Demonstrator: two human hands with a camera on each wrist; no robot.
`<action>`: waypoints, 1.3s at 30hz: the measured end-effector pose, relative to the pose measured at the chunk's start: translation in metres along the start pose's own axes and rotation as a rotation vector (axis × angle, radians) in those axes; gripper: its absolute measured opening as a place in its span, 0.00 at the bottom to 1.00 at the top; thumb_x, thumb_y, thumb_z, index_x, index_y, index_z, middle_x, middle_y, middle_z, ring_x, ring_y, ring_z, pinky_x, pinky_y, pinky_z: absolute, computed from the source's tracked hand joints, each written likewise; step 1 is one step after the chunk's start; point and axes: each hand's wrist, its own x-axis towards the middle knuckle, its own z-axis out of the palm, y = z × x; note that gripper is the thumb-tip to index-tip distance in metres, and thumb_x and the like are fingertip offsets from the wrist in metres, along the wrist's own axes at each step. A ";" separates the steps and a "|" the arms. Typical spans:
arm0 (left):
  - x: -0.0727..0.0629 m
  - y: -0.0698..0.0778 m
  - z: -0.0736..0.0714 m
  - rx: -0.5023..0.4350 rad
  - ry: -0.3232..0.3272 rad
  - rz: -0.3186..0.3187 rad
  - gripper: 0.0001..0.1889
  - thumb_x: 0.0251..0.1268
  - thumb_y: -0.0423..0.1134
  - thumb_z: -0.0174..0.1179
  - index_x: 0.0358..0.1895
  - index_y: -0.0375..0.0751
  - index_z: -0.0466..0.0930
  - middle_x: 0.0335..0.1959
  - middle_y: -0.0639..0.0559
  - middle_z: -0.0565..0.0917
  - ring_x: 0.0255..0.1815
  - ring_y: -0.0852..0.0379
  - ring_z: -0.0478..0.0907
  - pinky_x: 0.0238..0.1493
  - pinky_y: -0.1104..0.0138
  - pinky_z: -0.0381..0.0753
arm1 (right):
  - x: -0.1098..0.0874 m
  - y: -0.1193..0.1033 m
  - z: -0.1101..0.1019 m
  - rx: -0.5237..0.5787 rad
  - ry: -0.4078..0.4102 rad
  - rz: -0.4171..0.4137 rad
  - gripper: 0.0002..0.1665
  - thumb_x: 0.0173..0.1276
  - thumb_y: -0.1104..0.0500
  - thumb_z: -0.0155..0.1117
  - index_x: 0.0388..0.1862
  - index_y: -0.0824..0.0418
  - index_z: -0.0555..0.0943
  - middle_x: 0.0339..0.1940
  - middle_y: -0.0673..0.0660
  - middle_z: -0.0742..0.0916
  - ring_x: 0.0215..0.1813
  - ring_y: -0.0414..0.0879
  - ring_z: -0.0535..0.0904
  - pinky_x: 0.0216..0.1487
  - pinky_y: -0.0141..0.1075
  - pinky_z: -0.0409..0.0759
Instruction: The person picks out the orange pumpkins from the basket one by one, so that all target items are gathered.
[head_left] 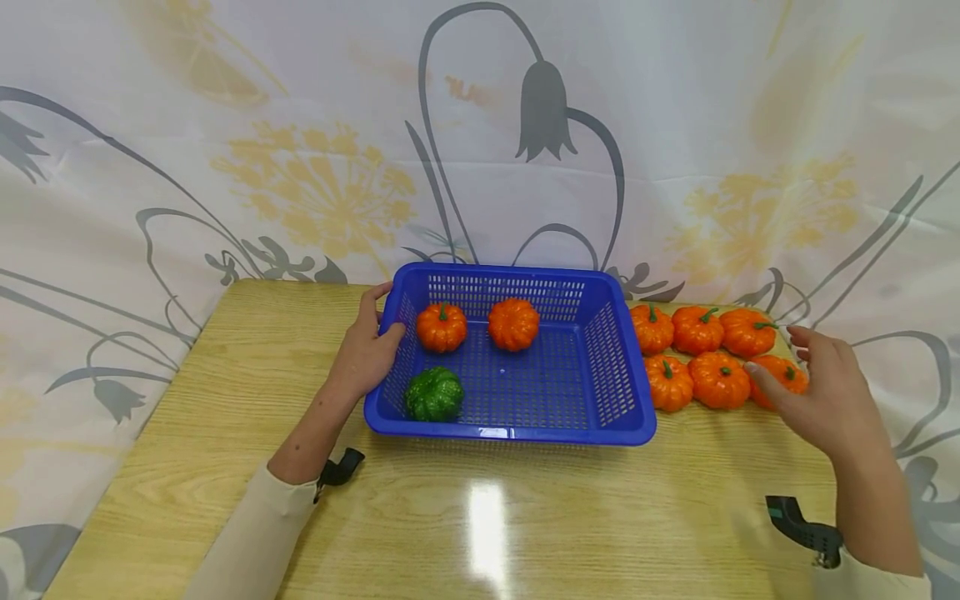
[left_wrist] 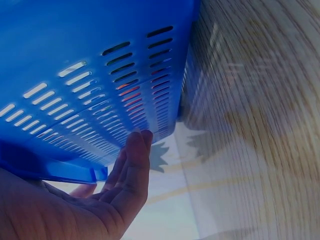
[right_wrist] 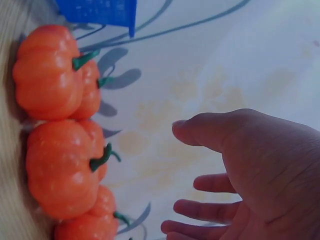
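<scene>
A blue plastic basket (head_left: 510,435) with slotted walls stands on the table. My left hand (head_left: 365,354) grips its left rim, thumb over the top edge and fingers against the outer wall, as the left wrist view also shows. Inside lie two small orange pumpkins, one at the back left (head_left: 442,327) and one at the back middle (head_left: 513,325), plus a green pumpkin (head_left: 435,394) at the front left. My right hand (head_left: 828,392) hovers with spread fingers at the right end of several orange pumpkins (head_left: 720,380). In the right wrist view nothing lies between its fingers.
The orange pumpkins sit in two rows just right of the basket, with green stems. Behind the wood-grain table (head_left: 420,508) hangs a pale curtain (head_left: 480,167) with grey and yellow flowers. Each wrist wears a black strap mount (head_left: 802,527).
</scene>
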 end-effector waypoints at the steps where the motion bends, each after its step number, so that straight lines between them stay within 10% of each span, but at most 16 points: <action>1: 0.000 0.000 0.000 -0.001 0.000 0.001 0.34 0.81 0.41 0.49 0.86 0.55 0.51 0.58 0.36 0.79 0.47 0.36 0.86 0.42 0.54 0.84 | 0.000 -0.005 0.000 0.013 0.008 -0.011 0.47 0.77 0.54 0.66 0.78 0.83 0.57 0.68 0.88 0.65 0.64 0.83 0.65 0.57 0.76 0.66; 8: -0.001 0.000 0.000 -0.010 -0.004 -0.001 0.34 0.82 0.41 0.49 0.86 0.55 0.51 0.57 0.36 0.79 0.46 0.36 0.86 0.41 0.56 0.84 | -0.006 -0.034 0.004 0.085 0.061 -0.075 0.41 0.77 0.57 0.67 0.78 0.77 0.63 0.69 0.81 0.70 0.65 0.81 0.70 0.61 0.72 0.69; 11: -0.001 -0.001 0.001 -0.014 -0.003 -0.001 0.34 0.82 0.41 0.49 0.86 0.55 0.52 0.57 0.36 0.79 0.45 0.36 0.86 0.40 0.56 0.84 | -0.010 -0.043 0.004 0.101 0.066 -0.093 0.41 0.77 0.55 0.68 0.79 0.73 0.65 0.69 0.78 0.73 0.65 0.79 0.72 0.69 0.42 0.74; 15: 0.000 -0.002 0.002 -0.014 -0.001 0.002 0.34 0.81 0.40 0.49 0.85 0.55 0.52 0.56 0.37 0.80 0.45 0.36 0.86 0.40 0.57 0.84 | -0.015 -0.051 0.004 0.150 0.071 -0.130 0.39 0.76 0.58 0.69 0.79 0.69 0.66 0.68 0.75 0.76 0.63 0.76 0.74 0.52 0.11 0.59; 22: 0.001 -0.003 0.002 -0.015 -0.003 0.006 0.34 0.81 0.41 0.49 0.86 0.57 0.52 0.55 0.37 0.80 0.43 0.37 0.86 0.38 0.57 0.84 | -0.011 -0.072 0.013 0.275 0.086 -0.260 0.35 0.71 0.68 0.71 0.75 0.68 0.72 0.66 0.64 0.79 0.59 0.24 0.71 0.58 0.12 0.65; 33: 0.002 0.002 0.001 -0.011 -0.009 0.007 0.34 0.81 0.41 0.48 0.86 0.56 0.52 0.57 0.37 0.80 0.44 0.36 0.87 0.39 0.55 0.85 | 0.006 -0.121 0.024 0.409 -0.041 -0.216 0.28 0.78 0.60 0.66 0.74 0.60 0.73 0.65 0.56 0.80 0.57 0.32 0.81 0.53 0.20 0.78; 39: 0.000 0.003 0.000 -0.009 -0.002 0.007 0.33 0.82 0.41 0.48 0.86 0.54 0.51 0.57 0.36 0.80 0.44 0.37 0.86 0.39 0.55 0.84 | 0.037 -0.157 0.029 0.471 -0.168 -0.137 0.28 0.81 0.47 0.63 0.73 0.58 0.73 0.67 0.59 0.81 0.64 0.54 0.82 0.47 0.33 0.86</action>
